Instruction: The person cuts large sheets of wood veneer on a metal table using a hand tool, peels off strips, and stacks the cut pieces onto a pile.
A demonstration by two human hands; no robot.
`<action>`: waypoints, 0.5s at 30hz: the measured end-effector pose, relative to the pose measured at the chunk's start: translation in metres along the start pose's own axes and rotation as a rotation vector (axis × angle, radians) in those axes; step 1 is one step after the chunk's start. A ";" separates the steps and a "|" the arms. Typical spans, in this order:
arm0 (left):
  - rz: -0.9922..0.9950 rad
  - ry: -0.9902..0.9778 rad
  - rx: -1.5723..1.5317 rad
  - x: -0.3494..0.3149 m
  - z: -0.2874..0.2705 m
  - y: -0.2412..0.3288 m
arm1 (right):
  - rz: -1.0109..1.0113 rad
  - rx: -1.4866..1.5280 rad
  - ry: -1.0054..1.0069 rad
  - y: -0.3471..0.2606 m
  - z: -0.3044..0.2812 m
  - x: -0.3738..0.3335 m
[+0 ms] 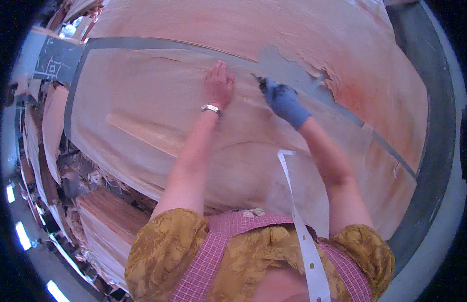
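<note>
My bare left hand, with a watch at its wrist, lies flat on a pale, thin wood veneer sheet, close to its far edge. My right hand, in a blue glove with dark stains, is closed around a small dark pointed tool that looks like a knife. The tool's tip points away to the left, near the same edge. A second, redder veneer sheet lies beyond, its near edge torn at the right. Between the two sheets shows a grey tabletop strip.
A white strip of tape with holes hangs in front of my chest onto the near sheet. Stacked veneer and ragged scraps lie lower left. The grey table rim curves along the right. A small narrow veneer piece rests on the sheet.
</note>
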State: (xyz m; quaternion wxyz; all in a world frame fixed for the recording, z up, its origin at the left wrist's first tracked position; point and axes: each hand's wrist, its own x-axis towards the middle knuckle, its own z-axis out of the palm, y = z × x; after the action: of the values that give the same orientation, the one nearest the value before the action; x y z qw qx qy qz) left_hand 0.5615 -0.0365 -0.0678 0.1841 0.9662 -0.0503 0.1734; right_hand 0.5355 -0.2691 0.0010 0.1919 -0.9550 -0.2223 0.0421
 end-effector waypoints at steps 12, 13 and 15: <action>-0.065 0.069 0.009 -0.002 0.003 0.001 | 0.176 -0.363 -0.261 -0.056 0.053 0.100; -0.068 0.064 0.000 -0.003 0.002 0.002 | 0.184 -0.361 -0.281 -0.055 0.054 0.092; -0.076 0.057 -0.005 -0.004 -0.001 0.001 | 0.188 -0.351 -0.316 -0.054 0.054 0.066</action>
State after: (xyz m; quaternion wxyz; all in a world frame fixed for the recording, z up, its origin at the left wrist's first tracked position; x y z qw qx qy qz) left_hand 0.5571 -0.0365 -0.0684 0.1942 0.9616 -0.0087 0.1937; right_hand 0.5642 -0.1767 -0.0274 -0.0186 -0.9717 -0.1635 0.1693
